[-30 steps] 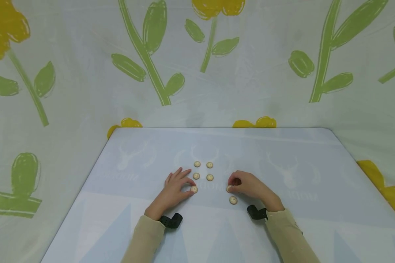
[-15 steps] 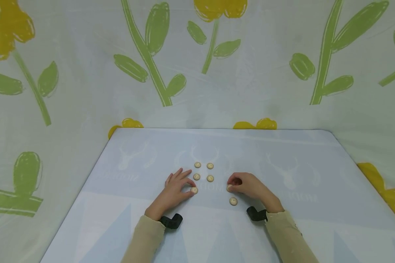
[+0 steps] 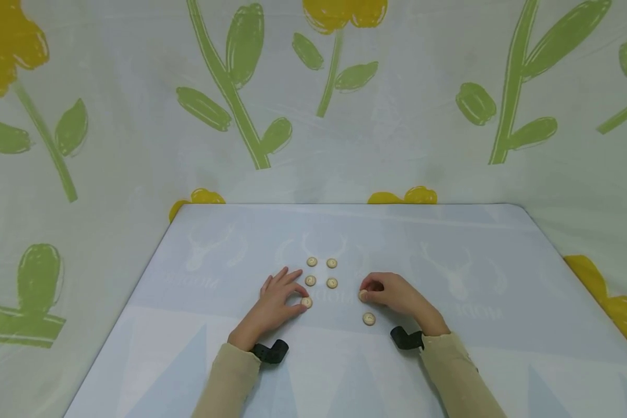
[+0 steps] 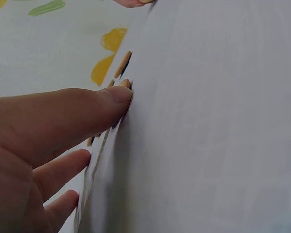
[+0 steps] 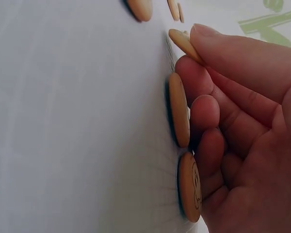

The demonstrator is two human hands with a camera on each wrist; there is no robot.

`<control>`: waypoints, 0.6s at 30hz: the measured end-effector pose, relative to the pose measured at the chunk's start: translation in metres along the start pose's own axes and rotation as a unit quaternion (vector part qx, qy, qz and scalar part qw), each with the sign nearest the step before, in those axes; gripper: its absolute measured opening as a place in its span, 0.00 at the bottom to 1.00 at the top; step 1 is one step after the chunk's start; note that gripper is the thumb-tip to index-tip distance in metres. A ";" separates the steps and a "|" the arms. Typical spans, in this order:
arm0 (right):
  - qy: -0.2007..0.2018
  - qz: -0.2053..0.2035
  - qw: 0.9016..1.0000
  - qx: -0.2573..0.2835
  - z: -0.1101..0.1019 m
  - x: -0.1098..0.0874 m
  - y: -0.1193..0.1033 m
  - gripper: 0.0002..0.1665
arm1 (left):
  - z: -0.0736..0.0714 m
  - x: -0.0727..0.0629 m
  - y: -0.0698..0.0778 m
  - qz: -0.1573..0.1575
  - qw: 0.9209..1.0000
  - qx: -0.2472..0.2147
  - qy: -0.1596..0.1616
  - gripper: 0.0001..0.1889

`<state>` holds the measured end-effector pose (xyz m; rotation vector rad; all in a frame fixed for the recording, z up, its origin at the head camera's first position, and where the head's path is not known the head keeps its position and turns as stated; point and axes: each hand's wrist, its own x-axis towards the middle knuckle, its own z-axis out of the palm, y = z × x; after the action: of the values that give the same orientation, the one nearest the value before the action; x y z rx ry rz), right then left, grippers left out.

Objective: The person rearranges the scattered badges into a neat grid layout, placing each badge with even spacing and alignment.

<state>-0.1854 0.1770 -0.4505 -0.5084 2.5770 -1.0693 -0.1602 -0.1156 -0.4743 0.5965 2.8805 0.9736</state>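
My left hand (image 3: 276,303) rests on the table, thumb and index finger pinching the edges of a small round wooden disc (image 3: 306,302); its other fingers spread outward. In the left wrist view the thumb (image 4: 106,99) covers most of that disc. My right hand (image 3: 392,292) pinches another wooden disc (image 5: 184,44) between thumb and index finger, tilted and raised off the table. Below its curled fingers, two discs lie flat in the right wrist view: an upper disc (image 5: 179,110) and a lower disc (image 5: 190,187) with a line drawing on its face.
Several like discs lie in two short rows beyond the hands, among them a back disc (image 3: 312,262) and a front disc (image 3: 332,283). The table (image 3: 449,371) has a pale blue printed cover. Behind it hangs a flowered cloth (image 3: 397,133).
The disc in my right hand has tilted and risen slightly between the fingertips. My left hand keeps its place on its disc. The head view has shifted a little.
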 end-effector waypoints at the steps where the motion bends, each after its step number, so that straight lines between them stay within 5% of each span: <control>1: 0.000 0.005 1.000 0.004 0.000 0.000 0.000 0.08 | 0.000 0.000 0.000 -0.001 1.000 0.000 -0.001 0.07; 18: 0.027 0.030 0.999 0.028 0.005 0.004 -0.005 0.06 | 0.000 -0.001 0.000 -0.006 1.000 -0.010 -0.001 0.07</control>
<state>-0.1865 0.1694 -0.4508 -0.3924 2.5840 -1.1459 -0.1595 -0.1160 -0.4750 0.5776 2.8663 0.9975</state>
